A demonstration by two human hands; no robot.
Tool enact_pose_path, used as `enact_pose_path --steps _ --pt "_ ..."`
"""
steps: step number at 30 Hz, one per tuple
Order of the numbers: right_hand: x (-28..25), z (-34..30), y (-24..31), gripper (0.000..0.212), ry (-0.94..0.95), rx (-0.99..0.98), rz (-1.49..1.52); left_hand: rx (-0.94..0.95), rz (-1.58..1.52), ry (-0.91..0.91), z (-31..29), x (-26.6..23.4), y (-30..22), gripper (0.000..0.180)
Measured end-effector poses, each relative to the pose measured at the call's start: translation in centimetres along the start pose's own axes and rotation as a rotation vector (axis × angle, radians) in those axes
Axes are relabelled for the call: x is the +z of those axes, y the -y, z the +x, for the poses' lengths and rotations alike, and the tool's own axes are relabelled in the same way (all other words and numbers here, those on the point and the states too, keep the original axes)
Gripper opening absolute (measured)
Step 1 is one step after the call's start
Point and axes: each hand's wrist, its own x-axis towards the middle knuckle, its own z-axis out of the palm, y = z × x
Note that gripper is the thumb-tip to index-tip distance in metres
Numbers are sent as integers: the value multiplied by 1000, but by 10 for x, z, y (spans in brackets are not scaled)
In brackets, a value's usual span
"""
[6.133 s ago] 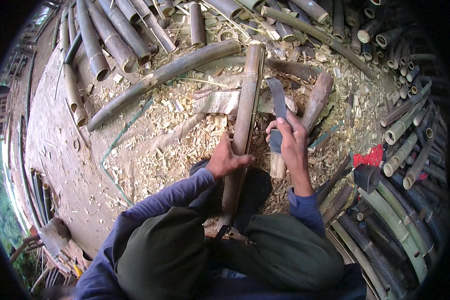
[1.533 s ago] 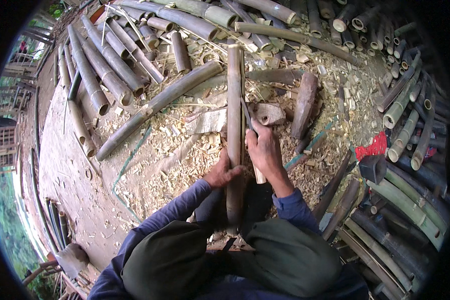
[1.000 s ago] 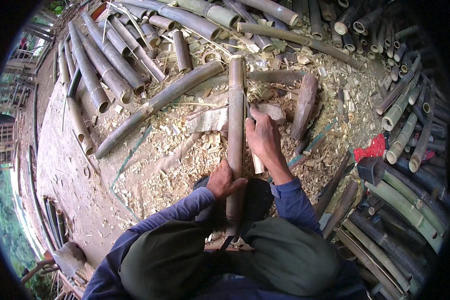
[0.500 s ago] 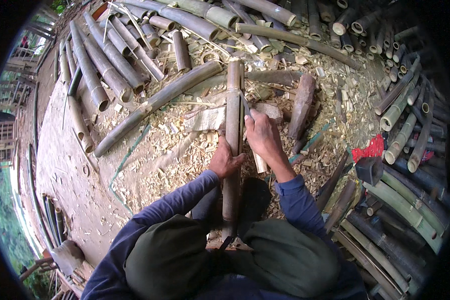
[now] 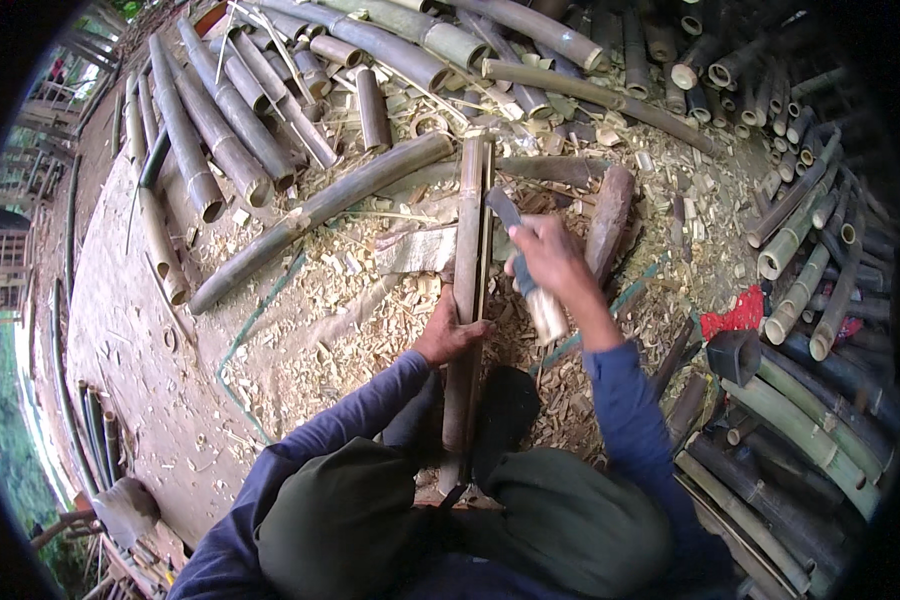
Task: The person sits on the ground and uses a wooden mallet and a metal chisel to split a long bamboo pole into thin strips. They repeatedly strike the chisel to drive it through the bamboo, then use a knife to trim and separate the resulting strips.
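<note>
A long bamboo pole stretches away from between my knees, and a narrow pale strip runs along its right side. My left hand wraps round the middle of the pole. To the right of the pole, my right hand grips a chopping knife with a dark blade and a pale wooden handle. The knife is apart from the pole, its blade angled up and left; hand and handle are slightly blurred. Under the pole lies a pale wooden block, partly hidden.
Wood chips cover the ground around the pole. A thick bamboo length lies diagonally at the left, and a short log at the right. Stacked bamboo fills the right side, near a red cloth. More poles lie at far left.
My right hand has drawn the knife off the pole, outward to the right, and the blade has turned to show its flat side. My left hand keeps its hold on the pole.
</note>
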Motion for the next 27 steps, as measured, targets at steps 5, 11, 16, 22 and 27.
enact_pose_path --steps 5,11,16,22,27 --pt "37 -29 -22 31 -259 -124 -97 -50 -125 116 -1 -2 -8 86" --pt "43 -28 -16 21 -330 -266 -246 -10 28 73 3 -2 6 80" --pt "50 -25 -7 21 -341 -261 -348 9 184 29 0 -2 4 73" --pt "54 5 11 22 -424 -231 -381 -72 235 40 5 0 10 80" --pt "53 -16 11 27 -337 -69 -382 52 69 57 1 3 6 82"
